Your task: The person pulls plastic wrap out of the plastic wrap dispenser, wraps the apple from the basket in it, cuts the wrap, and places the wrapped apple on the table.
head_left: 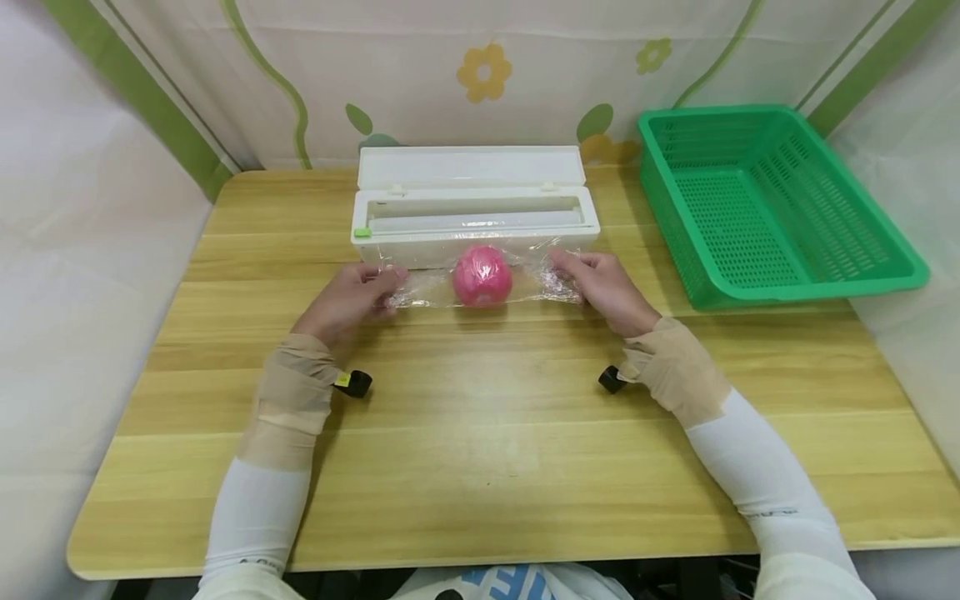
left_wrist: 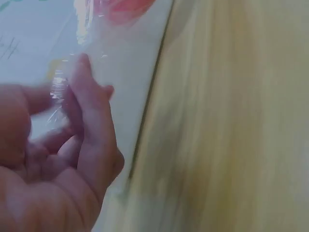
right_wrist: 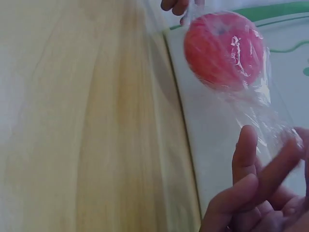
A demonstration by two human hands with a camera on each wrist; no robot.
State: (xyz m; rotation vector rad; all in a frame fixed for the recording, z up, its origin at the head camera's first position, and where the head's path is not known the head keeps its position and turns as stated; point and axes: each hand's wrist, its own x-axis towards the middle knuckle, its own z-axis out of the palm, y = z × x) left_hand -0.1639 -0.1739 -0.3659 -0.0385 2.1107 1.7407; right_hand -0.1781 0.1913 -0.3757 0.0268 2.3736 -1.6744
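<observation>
A pinkish-red apple [head_left: 482, 276] hangs wrapped in clear cling film [head_left: 427, 288], its stem dimple showing through the film in the right wrist view. My left hand [head_left: 351, 298] pinches the gathered film on the apple's left side, between thumb and fingers. On the other side, my right hand [head_left: 609, 292] pinches the film's twisted right end. The film stretches between both hands in front of a white cling film dispenser [head_left: 363, 251]. The dispenser's lid [head_left: 471, 168] is raised, and a roll [head_left: 476, 222] lies inside.
To the right, a green plastic basket [head_left: 787, 293] stands at the back of the wooden table [head_left: 480, 467]. A white curtain [head_left: 420, 75] with flower prints hangs behind the dispenser. A small green tab [head_left: 362, 232] sits at the dispenser's left end.
</observation>
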